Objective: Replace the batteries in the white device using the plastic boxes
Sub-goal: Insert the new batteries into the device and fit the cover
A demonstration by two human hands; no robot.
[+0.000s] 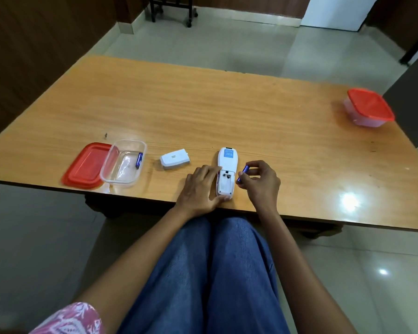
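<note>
The white device [225,165] lies face down near the table's front edge, its battery bay open and empty. My left hand [200,189] holds it steady, fingers along its left side and thumb at its near end. Just right of the device, my right hand [261,180] pinches a blue battery [242,175]. The white battery cover [175,160] lies to the left. Further left stands an open clear plastic box [111,162] with one blue battery [139,160] inside, and its red lid [87,165] lies beside it.
A second clear box with a red lid on it [369,107] sits at the table's far right. The wooden table [203,112] ends just in front of my knees. A dark chair base stands on the tiled floor beyond.
</note>
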